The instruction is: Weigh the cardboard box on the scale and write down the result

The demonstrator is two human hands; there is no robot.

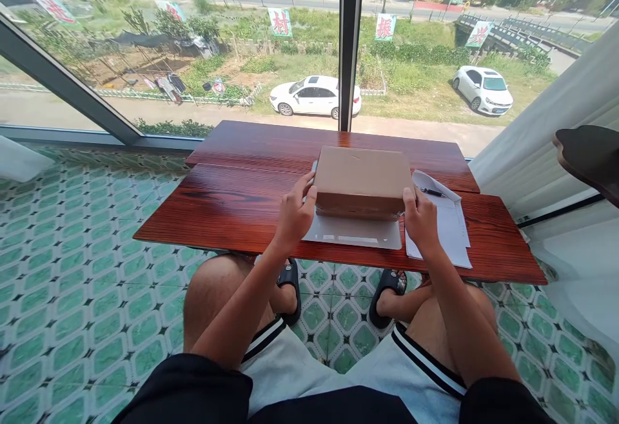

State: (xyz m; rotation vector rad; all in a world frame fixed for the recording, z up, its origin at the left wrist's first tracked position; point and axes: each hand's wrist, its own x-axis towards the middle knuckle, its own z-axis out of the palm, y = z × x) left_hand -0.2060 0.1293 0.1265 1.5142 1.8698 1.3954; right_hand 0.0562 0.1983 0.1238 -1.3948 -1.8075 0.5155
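Observation:
A closed brown cardboard box [363, 173] is held between my two hands over the middle of the table. My left hand [296, 210] grips its left end, thumb on the near corner and fingers along the side. At the opposite end, my right hand [420, 216] clasps the box the same way, with its thumb on the front edge. Beneath the box lies a flat, pale, glossy sheet or tray [353, 233], partly covered by it. Whether the box rests on that surface or hangs just above it, I cannot tell.
White papers [438, 231] lie right of the box, with a dark pen [432, 192] on them. The reddish wooden table [217, 208] stands before a large window. A dark curved wooden piece [590, 156] juts in from the right, near a white curtain [546, 108].

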